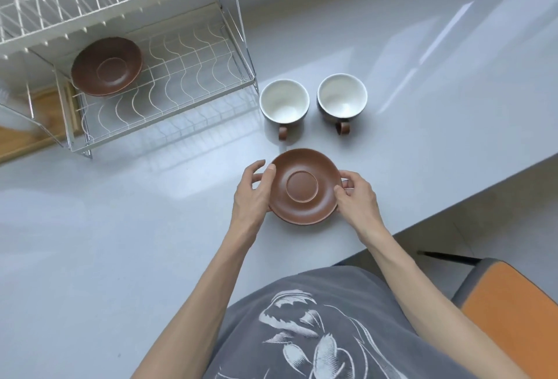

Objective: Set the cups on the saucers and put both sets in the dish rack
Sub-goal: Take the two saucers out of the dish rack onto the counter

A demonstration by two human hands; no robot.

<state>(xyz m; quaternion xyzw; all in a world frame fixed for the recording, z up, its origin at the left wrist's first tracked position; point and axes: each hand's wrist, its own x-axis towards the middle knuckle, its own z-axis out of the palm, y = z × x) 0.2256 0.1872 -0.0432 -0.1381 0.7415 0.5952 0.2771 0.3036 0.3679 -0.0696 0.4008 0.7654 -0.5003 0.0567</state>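
Now both hands, left hand (253, 190) and right hand (355, 194), grip the brown saucer's (303, 187) rim; no writing.

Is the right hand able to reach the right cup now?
Probably yes, once it lets go: the right hand grips the saucer, and nothing stands between it and the right cup just beyond.

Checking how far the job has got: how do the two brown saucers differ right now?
The saucer in the dish rack sits on the rack's lower wire shelf, slightly tilted, untouched. The saucer on the counter is in front of the two cups, and both the left hand and the right hand grip its rim. Both are brown, round, face up, without a cup.
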